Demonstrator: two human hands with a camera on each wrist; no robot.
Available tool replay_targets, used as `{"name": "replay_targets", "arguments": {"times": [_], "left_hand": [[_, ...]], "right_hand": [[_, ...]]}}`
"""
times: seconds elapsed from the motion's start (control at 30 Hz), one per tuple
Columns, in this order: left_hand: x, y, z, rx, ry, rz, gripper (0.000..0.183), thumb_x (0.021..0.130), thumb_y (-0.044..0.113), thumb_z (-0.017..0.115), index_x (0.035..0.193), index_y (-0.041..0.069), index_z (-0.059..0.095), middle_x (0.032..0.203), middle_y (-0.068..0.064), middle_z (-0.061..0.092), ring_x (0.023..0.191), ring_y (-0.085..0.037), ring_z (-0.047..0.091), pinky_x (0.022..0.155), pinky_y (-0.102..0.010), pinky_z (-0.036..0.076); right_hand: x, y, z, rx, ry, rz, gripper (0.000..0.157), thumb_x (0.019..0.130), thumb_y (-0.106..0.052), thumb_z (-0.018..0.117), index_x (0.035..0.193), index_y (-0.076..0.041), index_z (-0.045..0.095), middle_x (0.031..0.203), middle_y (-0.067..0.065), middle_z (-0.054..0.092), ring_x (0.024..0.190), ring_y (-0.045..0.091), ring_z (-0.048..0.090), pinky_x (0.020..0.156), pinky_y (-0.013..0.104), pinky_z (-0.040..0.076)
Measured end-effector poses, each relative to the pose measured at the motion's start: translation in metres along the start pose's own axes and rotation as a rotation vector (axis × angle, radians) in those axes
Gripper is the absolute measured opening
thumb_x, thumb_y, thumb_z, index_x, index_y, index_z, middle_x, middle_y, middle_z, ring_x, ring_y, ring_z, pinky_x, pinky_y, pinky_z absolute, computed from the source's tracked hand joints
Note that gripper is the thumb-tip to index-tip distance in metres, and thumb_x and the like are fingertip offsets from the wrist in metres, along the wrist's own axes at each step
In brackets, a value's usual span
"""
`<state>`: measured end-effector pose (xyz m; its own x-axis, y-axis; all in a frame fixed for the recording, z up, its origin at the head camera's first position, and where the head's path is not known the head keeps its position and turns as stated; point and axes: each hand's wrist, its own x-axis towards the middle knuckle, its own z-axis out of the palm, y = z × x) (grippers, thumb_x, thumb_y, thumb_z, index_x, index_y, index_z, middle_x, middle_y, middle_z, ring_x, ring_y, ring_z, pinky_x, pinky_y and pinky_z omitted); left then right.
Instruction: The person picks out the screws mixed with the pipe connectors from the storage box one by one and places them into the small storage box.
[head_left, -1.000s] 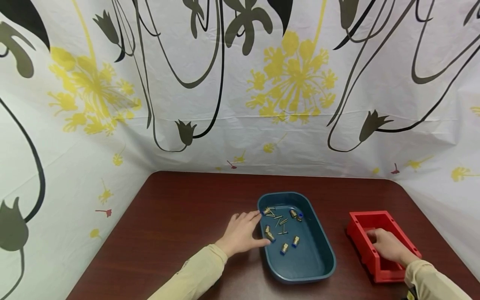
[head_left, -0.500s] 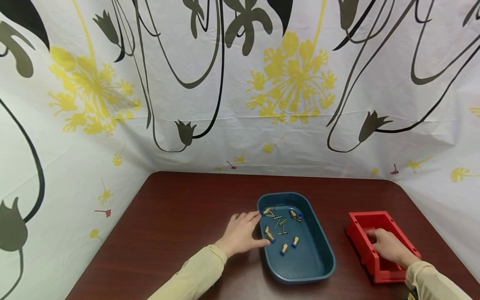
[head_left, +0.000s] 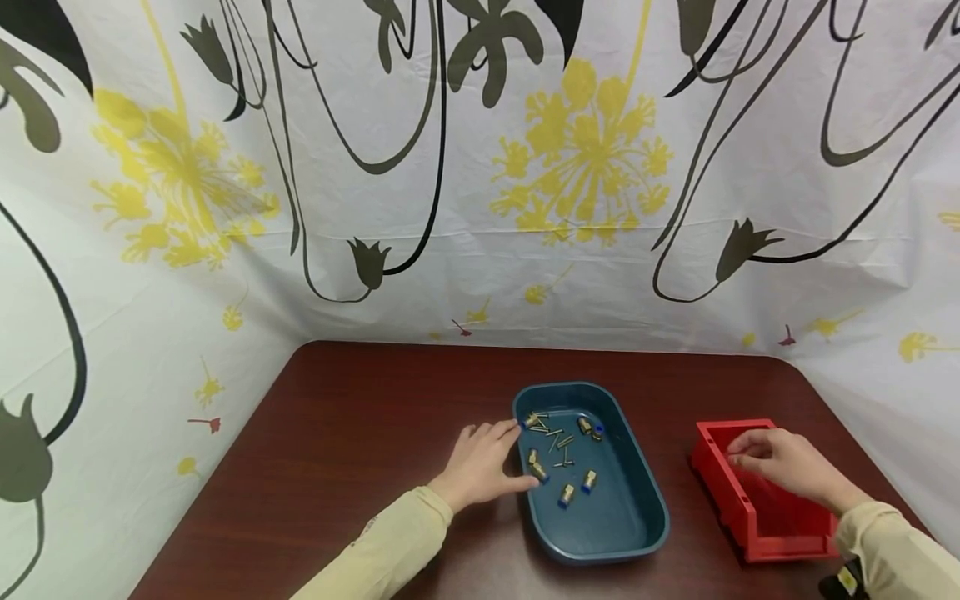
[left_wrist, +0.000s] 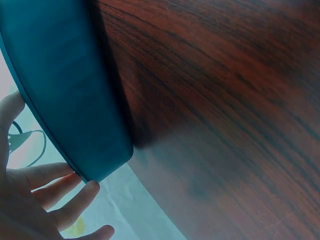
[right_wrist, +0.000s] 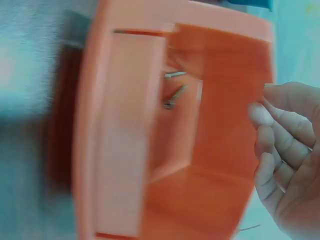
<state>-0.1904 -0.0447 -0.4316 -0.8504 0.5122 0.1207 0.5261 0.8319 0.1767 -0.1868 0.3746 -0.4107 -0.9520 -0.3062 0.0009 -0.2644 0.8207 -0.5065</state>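
My left hand (head_left: 480, 468) rests at the left rim of a blue-green tray (head_left: 626, 517), fingers spread. In the left wrist view its thumb and fingertips touch the rim. Brass fittings (head_left: 567, 495) with blue ends and several small screws (head_left: 565, 442) lie in the tray. Above the red bin (head_left: 787, 548), my right hand (head_left: 795, 467) has thumb and fingertips drawn together. A tiny brassy glint at those tips looks like a screw end, mostly hidden by the fingers. Two screws (right_wrist: 176, 95) show on the bin floor in the right wrist view.
The tray and the bin stand apart on a dark reddish wooden table (head_left: 390, 400), bin to the right. A white cloth (head_left: 465, 200) with flower prints hangs behind and around the table. A dark wrist strap (head_left: 843, 579) shows at the right sleeve.
My right hand has risen out of the red bin, up and slightly toward the far end, fingertips together. The left hand stays at the tray rim.
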Motion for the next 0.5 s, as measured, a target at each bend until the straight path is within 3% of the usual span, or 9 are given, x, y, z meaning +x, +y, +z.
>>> {"name": "replay_targets", "arguments": {"times": [0.2, 0.5], "left_hand": [[0.000, 0.000, -0.002, 0.002, 0.001, -0.004, 0.078, 0.073, 0.063, 0.054, 0.129, 0.008, 0.046, 0.131, -0.003, 0.042, 0.111, -0.023, 0.044, 0.089, -0.049, 0.031], [-0.001, 0.001, -0.001, -0.011, -0.005, 0.000, 0.078, 0.073, 0.063, 0.053, 0.129, 0.008, 0.046, 0.131, -0.003, 0.042, 0.111, -0.023, 0.044, 0.089, -0.049, 0.031]], "right_hand": [[0.010, -0.016, -0.014, -0.036, 0.065, -0.075, 0.011, 0.079, -0.015, 0.066, 0.086, -0.008, 0.064, 0.075, -0.003, 0.059, 0.063, 0.005, 0.053, 0.055, 0.025, 0.043], [0.027, -0.039, -0.023, -0.046, 0.098, -0.156, 0.012, 0.079, -0.013, 0.066, 0.090, -0.008, 0.064, 0.075, -0.004, 0.060, 0.062, 0.007, 0.053, 0.054, 0.025, 0.045]]}}
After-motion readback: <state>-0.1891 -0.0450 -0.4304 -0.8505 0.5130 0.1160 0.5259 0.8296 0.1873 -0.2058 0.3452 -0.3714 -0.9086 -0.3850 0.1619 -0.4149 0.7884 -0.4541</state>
